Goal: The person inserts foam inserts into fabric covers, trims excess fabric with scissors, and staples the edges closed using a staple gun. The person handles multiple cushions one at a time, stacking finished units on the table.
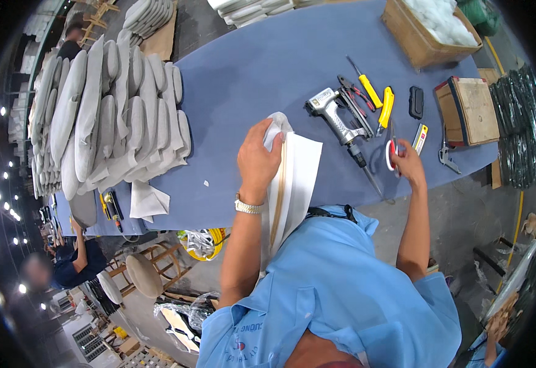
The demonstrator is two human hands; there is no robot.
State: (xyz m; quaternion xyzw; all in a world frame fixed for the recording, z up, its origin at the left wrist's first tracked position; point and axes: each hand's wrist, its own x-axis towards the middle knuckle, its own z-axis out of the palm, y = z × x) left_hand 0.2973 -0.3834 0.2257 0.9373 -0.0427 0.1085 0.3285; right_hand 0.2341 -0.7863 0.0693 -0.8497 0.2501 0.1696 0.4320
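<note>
My left hand point(259, 158) is closed round the top of a long, pale fabric-covered piece point(278, 122). A tan strip runs along its length, and a loose white flap point(302, 162) hangs at its right side. The lower end reaches past the table edge against my shirt. At the right, my right hand point(408, 161) has its fingers closed on the handles of scissors point(392, 152) with red and white grips. Between my hands lies a silver staple gun point(335, 116) with a hose fitting. Pliers point(355, 92) and a yellow-handled screwdriver point(370, 91) lie beyond it.
The blue-covered table point(219, 92) carries a stack of grey cushions point(108, 116) at left. A yellow cutter point(386, 107), black case point(416, 102), yellow-and-white cutter point(421, 138), wooden box point(473, 113) and carton of white stuffing point(412, 40) sit at right. A co-worker point(75, 257) stands lower left.
</note>
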